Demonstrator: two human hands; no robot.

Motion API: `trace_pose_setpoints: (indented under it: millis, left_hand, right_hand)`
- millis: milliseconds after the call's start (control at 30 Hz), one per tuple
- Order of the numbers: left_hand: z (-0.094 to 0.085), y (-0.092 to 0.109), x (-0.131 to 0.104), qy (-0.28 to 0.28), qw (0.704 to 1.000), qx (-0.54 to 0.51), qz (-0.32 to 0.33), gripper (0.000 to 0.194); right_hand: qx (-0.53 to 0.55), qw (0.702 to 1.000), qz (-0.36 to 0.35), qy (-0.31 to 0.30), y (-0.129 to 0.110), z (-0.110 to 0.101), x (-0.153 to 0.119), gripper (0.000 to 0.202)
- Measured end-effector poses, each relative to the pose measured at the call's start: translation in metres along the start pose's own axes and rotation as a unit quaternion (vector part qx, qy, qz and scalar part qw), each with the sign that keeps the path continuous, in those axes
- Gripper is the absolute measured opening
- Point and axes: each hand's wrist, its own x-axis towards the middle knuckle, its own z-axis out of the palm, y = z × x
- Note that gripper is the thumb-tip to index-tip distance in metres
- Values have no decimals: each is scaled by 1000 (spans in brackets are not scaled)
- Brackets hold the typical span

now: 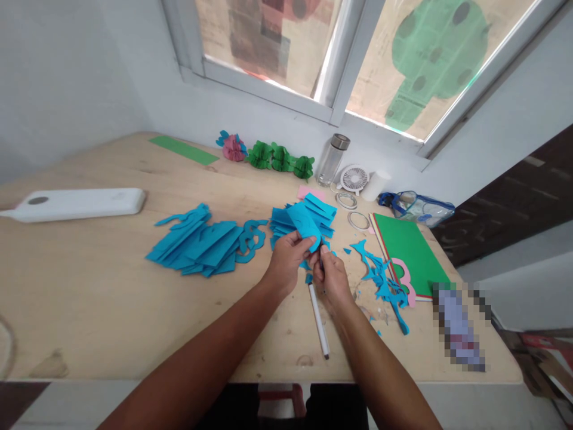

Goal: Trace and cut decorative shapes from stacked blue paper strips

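My left hand point(286, 258) pinches a folded piece of blue paper point(303, 220) with a rounded lower edge, raised above the table. Close against it, my right hand point(332, 276) is closed around dark-handled scissors point(321, 258), mostly hidden by the fingers, at the paper's right edge. Behind both hands lies a stack of folded blue paper point(283, 220). A white marker point(319, 322) rests just below the right hand. Blue paper offcuts point(380, 278) are scattered to the right.
More folded blue pieces point(197, 245) lie left. Along the wall stand green paper decorations point(280, 158), a glass bottle point(332, 161) and a small white fan point(354, 178). Tape rolls point(359, 221), a clear pouch point(423, 208) and green sheets point(412, 254) are right. A white device point(85, 203) sits far left.
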Motion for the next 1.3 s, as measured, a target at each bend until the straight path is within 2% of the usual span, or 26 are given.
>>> trace_pose_setpoints:
  millis: [533,733,1033,1300]
  left_hand:
    - [-1,-1,0,-15,1000,15,0,23]
    - [0,0,1,11,1000,3,-7,20]
    - [-2,1,2,-4,999,33,2,24]
    - [-3,3,3,-5,1000,20,-17,22]
  right_hand:
    - [1,1000,3,-6,1,-2,1,56]
    - [-8,1000,-2,-8,0,-1,1,60]
    - [-6,1000,10,-19,-3,-2,0,58]
    - [-20,1000,9,-12,-4,-1,-1,56]
